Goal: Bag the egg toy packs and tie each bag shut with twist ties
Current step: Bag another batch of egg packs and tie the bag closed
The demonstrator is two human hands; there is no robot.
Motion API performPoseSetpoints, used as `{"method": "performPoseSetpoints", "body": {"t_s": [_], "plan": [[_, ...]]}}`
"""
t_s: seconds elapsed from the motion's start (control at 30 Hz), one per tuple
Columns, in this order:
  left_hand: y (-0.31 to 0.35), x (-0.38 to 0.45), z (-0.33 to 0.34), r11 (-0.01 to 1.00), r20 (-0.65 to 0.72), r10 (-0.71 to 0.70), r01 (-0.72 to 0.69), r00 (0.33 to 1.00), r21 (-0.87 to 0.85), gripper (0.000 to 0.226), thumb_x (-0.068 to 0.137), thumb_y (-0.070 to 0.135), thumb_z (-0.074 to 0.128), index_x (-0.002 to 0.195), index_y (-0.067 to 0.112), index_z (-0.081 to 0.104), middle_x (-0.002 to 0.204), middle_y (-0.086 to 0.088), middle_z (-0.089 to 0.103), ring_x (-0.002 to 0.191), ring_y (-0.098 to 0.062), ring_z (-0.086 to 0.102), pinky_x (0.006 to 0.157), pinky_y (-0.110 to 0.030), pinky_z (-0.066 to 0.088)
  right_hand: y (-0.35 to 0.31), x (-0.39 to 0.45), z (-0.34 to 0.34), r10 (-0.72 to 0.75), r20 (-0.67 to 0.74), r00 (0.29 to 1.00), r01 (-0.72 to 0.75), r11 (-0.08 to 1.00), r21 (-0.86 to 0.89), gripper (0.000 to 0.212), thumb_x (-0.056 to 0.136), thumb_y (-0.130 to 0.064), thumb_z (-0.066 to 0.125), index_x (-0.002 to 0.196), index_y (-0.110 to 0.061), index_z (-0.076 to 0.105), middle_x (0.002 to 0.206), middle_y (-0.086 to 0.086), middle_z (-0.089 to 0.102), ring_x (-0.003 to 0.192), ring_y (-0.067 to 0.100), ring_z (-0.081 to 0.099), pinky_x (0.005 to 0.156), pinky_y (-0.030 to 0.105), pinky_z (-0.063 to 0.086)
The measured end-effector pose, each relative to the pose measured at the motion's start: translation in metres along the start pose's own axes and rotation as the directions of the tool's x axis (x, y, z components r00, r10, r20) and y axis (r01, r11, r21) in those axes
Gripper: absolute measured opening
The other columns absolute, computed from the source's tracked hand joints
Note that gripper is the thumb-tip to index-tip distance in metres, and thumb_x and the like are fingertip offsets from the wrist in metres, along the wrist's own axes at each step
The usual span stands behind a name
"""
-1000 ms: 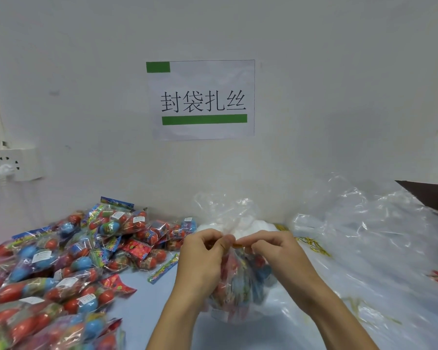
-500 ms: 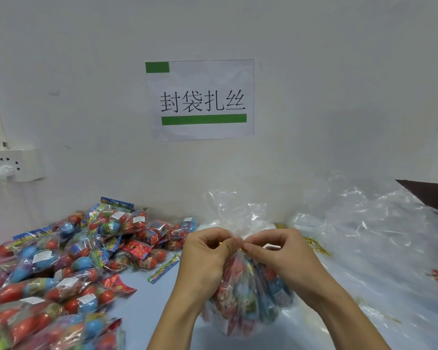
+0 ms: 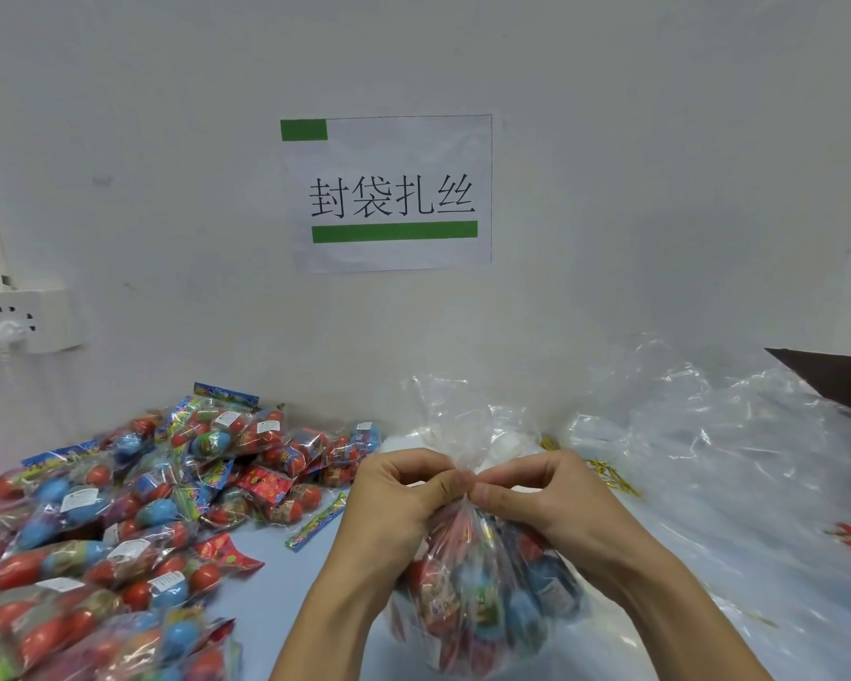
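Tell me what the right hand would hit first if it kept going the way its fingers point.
The right hand points left across the bag neck, so it would probably meet the left hand first; their fingertips nearly touch there already, though depth is unclear.

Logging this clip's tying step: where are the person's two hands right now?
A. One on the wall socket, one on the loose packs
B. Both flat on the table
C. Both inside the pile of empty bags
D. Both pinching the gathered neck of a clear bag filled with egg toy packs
D: the left hand and right hand meet fingertip to fingertip at the twisted neck of the filled bag, with its clear top flaring above them.
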State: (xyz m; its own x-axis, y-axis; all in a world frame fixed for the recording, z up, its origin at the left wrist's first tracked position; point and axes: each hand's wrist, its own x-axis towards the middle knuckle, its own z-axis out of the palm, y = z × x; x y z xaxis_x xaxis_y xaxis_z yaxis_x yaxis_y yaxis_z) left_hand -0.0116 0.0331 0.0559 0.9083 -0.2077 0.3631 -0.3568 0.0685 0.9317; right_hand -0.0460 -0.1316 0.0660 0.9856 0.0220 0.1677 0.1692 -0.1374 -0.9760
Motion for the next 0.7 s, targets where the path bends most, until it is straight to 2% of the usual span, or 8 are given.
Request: {"method": "performPoseSetpoints", "body": {"t_s": [0.1,0.2,0.3,0.43,0.5,0.57,0.63,0.7], "plan": [[0.0,-0.001,-0.003,0.995,0.014,-0.066,0.067,0.998,-0.072,0.02,0.06,0.03,0.083,0.065,0.011,0.076,0.07,-0.007,0.069,0.068,-0.021,0.063,0.065,-0.032,0.054,-0.003,-0.002,0.001,0.009,0.036,0.999,-0.009,1.0,-0.017,0.007,0.078,-0.021,0.084,0.084,-0.019,0.084,0.084,0.005,0.079,0.076,0.017,0.075,0.065,0.023,0.056],[-0.002,-0.002,-0.004,0.975,0.034,-0.151,0.155,0.988,-0.16,0.023,0.06,0.024,0.084,0.07,0.005,0.076,0.077,-0.016,0.069,0.076,-0.029,0.064,0.073,-0.04,0.056,-0.006,-0.004,0.002,0.019,0.068,0.998,-0.017,0.999,-0.034,0.006,0.08,-0.021,0.083,0.086,-0.02,0.084,0.066,-0.003,0.073,0.052,0.005,0.061,0.051,0.015,0.045],[-0.002,-0.002,-0.004,0.939,0.067,-0.236,0.245,0.969,-0.242,0.018,0.06,0.015,0.084,0.07,0.003,0.074,0.077,-0.017,0.069,0.079,-0.028,0.068,0.072,-0.037,0.056,-0.006,-0.004,0.001,0.001,0.078,0.997,0.008,0.994,-0.108,0.006,0.08,-0.028,0.083,0.086,-0.026,0.084,0.06,-0.004,0.07,0.05,0.004,0.051,0.051,0.013,0.04],[-0.001,-0.002,-0.002,0.904,0.108,-0.295,0.314,0.949,-0.289,0.018,0.055,0.016,0.085,0.068,0.008,0.074,0.078,-0.013,0.071,0.078,-0.023,0.068,0.064,-0.029,0.056,-0.006,-0.004,0.001,-0.025,0.073,0.997,0.037,0.986,-0.163,0.004,0.083,-0.03,0.08,0.084,-0.031,0.084,0.047,-0.011,0.054,0.042,0.003,0.036,0.045,0.012,0.03],[-0.001,-0.004,0.0,0.897,0.134,-0.316,0.342,0.939,-0.28,0.017,0.054,0.019,0.085,0.067,0.012,0.076,0.079,-0.01,0.073,0.075,-0.019,0.068,0.064,-0.028,0.055,-0.008,-0.005,0.002,-0.046,0.083,0.995,0.061,0.98,-0.188,0.009,0.084,-0.027,0.079,0.077,-0.031,0.083,0.048,-0.011,0.057,0.04,0.001,0.04,0.044,0.01,0.031],[-0.001,-0.004,0.001,0.885,0.162,-0.339,0.372,0.927,-0.28,0.018,0.056,0.018,0.084,0.072,0.012,0.078,0.084,-0.011,0.074,0.078,-0.021,0.068,0.073,-0.034,0.056,-0.008,-0.005,0.003,-0.072,0.084,0.994,0.091,0.965,-0.246,0.015,0.085,-0.021,0.077,0.072,-0.029,0.081,0.057,-0.009,0.067,0.047,-0.002,0.052,0.049,0.009,0.039],[-0.002,-0.005,0.004,0.874,0.174,-0.358,0.395,0.917,-0.283,0.019,0.06,0.014,0.08,0.079,0.009,0.079,0.091,-0.015,0.074,0.088,-0.028,0.066,0.088,-0.045,0.054,-0.008,-0.005,0.003,-0.089,0.073,0.993,0.107,0.945,-0.309,0.01,0.083,-0.017,0.073,0.077,-0.022,0.08,0.072,-0.003,0.074,0.063,0.004,0.065,0.063,0.018,0.051],[-0.003,-0.005,0.007,0.872,0.158,-0.367,0.398,0.917,-0.284,0.018,0.062,0.009,0.076,0.08,0.007,0.079,0.093,-0.018,0.074,0.091,-0.032,0.063,0.095,-0.049,0.051,-0.007,-0.004,0.002,-0.085,0.054,0.995,0.098,0.939,-0.33,0.007,0.081,-0.015,0.072,0.082,-0.02,0.078,0.08,-0.001,0.076,0.076,0.013,0.072,0.074,0.029,0.057]]}}
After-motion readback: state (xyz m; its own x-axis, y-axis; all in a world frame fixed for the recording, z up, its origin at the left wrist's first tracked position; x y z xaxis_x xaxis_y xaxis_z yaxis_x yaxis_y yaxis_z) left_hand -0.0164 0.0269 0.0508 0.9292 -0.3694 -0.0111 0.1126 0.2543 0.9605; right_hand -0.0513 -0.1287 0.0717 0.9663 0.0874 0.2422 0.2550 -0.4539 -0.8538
